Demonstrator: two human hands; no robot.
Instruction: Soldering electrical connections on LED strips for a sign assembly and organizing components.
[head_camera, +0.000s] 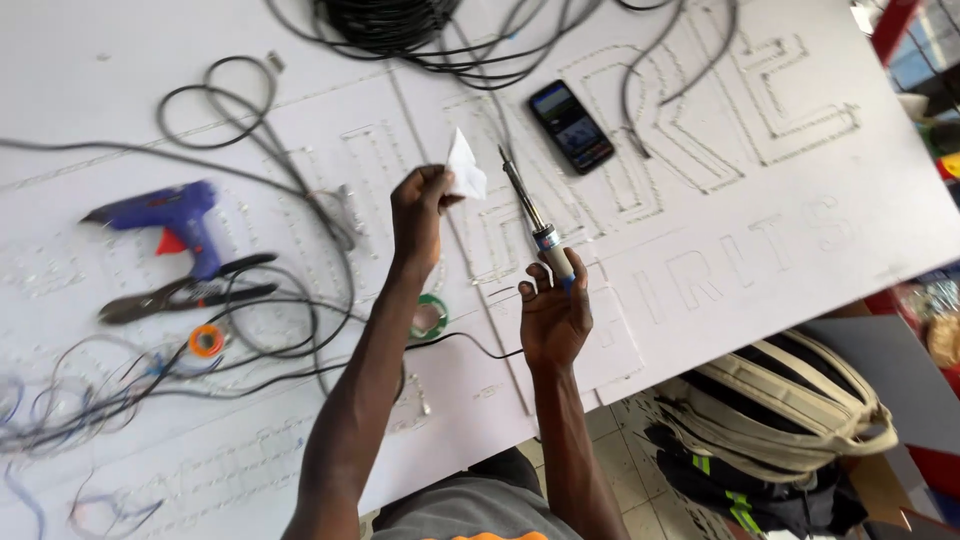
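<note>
Two things are held above the worktop (760, 230): a soldering iron (533, 216) and a scrap of white tissue (464, 170). The iron looks light and stiff, its metal tip probably hot, so it is best taken by the handle, where the right hand (553, 315) has its fingers (573, 270) wrapped. The tissue, soft and flimsy, is pinched between the left hand (418, 205) fingertips, just beside the tip.

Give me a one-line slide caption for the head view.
Right hand holds a soldering iron, left hand a scrap of white paper, above a white sign board.
</note>
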